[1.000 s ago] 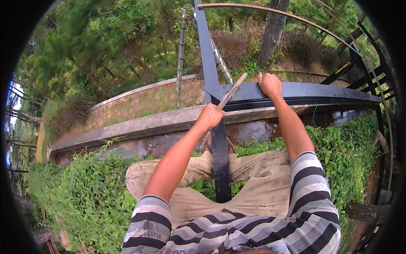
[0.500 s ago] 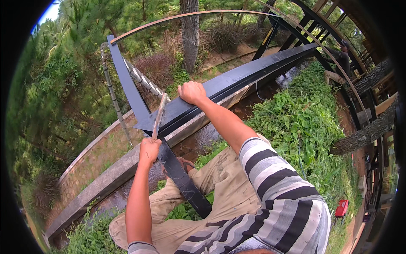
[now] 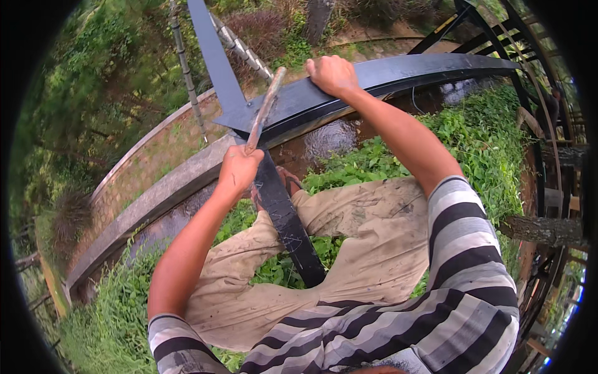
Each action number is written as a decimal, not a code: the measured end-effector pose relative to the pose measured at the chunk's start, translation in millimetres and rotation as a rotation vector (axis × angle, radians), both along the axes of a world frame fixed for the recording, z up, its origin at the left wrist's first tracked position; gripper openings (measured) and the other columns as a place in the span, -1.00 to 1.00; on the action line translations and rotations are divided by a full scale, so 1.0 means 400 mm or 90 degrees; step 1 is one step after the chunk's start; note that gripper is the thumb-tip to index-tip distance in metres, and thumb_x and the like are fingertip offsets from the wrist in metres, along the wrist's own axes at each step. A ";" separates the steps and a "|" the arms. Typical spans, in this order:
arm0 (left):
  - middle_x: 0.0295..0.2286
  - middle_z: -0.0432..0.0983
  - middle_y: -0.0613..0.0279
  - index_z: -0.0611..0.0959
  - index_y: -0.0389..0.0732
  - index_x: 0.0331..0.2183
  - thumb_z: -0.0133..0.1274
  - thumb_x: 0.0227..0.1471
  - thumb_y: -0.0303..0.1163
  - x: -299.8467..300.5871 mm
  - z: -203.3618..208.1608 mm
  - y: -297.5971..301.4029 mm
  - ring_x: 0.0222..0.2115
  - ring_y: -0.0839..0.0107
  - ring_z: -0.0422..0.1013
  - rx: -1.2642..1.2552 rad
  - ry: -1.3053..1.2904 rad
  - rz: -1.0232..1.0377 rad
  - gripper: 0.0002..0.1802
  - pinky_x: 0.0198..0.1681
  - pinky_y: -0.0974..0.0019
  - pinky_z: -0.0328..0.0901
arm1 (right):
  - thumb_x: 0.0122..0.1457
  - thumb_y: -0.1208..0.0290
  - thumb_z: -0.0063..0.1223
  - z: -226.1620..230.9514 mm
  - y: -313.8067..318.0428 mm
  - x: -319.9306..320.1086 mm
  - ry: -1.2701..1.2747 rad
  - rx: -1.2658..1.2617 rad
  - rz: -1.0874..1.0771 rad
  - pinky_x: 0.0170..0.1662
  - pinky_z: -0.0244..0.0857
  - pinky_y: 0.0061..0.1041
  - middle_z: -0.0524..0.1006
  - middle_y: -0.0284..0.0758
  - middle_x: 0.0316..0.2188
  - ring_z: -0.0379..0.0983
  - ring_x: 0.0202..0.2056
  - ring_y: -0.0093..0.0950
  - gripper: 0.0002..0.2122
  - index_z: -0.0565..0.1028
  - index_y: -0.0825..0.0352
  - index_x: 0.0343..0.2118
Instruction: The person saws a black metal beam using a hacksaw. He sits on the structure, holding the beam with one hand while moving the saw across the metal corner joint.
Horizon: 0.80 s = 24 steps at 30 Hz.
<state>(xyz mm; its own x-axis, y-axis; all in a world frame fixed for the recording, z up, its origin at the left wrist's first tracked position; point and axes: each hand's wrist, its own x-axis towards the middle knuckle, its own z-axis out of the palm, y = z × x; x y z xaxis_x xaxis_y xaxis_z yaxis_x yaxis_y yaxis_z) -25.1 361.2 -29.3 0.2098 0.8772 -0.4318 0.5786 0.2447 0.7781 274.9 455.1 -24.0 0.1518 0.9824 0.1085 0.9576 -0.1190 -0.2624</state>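
Observation:
My left hand [image 3: 241, 169] is closed around the lower end of a rough wooden stick [image 3: 269, 103], which slants up and away over the joint of the dark metal beams. Farther right, my right hand [image 3: 335, 76] grips the upper edge of a long dark metal beam [image 3: 423, 68], fingers curled over its far side. A second dark beam [image 3: 288, 221], scratched on top, runs back from the joint between my legs. Another beam [image 3: 218, 59] reaches away from the same joint. My legs straddle the scratched beam.
Below lies a water channel [image 3: 333, 140] beside a concrete wall [image 3: 162, 181]. Leafy green plants [image 3: 461, 140] spread under the beams. Segmented poles [image 3: 185, 68] stand beyond the joint. At right are a tree trunk [image 3: 545, 229] and a partly visible person [image 3: 551, 106].
The view has tilted downward and shifted, so the beams sit higher in it. My left hand still holds the stick, and my right hand still grips the long beam.

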 end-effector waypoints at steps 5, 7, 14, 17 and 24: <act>-0.66 0.27 0.38 0.49 -0.32 -0.54 0.07 0.10 -0.34 0.027 0.031 -0.008 -0.61 0.57 0.17 -0.113 -0.078 -0.016 -0.73 -0.55 0.23 0.15 | 0.30 -0.01 -0.03 0.006 -0.014 0.062 -0.015 -0.010 -0.020 -0.35 0.38 -0.05 0.51 0.06 -0.65 0.51 -0.55 0.02 -0.45 0.61 0.43 -0.61; -0.66 0.27 0.40 0.49 -0.30 -0.52 0.09 0.13 -0.35 0.014 0.050 -0.001 -0.59 0.60 0.16 -0.144 -0.078 -0.029 -0.73 -0.54 0.26 0.14 | 0.30 0.02 0.02 -0.001 -0.014 0.049 0.007 -0.022 -0.015 -0.45 0.30 -0.10 0.45 0.04 -0.70 0.44 -0.64 -0.02 -0.47 0.60 0.42 -0.61; -0.70 0.22 0.26 0.43 -0.33 -0.57 0.13 0.11 -0.32 0.035 0.047 -0.007 -0.60 0.55 0.16 -0.150 -0.044 -0.011 -0.65 -0.53 0.22 0.17 | 0.29 0.08 0.08 0.014 0.002 0.051 0.022 -0.057 -0.005 -0.47 0.28 -0.10 0.48 -0.04 -0.68 0.47 -0.58 0.00 -0.53 0.57 0.34 -0.67; -0.66 0.37 -0.04 0.51 -0.38 -0.53 0.10 0.04 -0.32 0.045 0.061 0.008 -0.60 0.16 0.33 -0.161 -0.008 0.004 -0.70 -0.46 0.09 0.29 | 0.29 0.03 0.03 0.024 0.021 0.052 0.002 -0.103 -0.009 -0.39 0.36 -0.07 0.53 -0.05 -0.65 0.52 -0.53 0.02 -0.53 0.63 0.29 -0.62; -0.56 0.49 -0.27 0.59 -0.40 -0.49 0.11 0.00 -0.27 0.037 0.052 -0.002 -0.49 -0.22 0.49 -0.104 0.010 0.007 -0.68 -0.34 -0.01 0.37 | 0.29 0.00 0.00 0.032 0.014 0.040 0.009 -0.072 -0.018 -0.33 0.40 -0.06 0.57 -0.06 -0.62 0.54 -0.49 0.03 -0.51 0.65 0.31 -0.59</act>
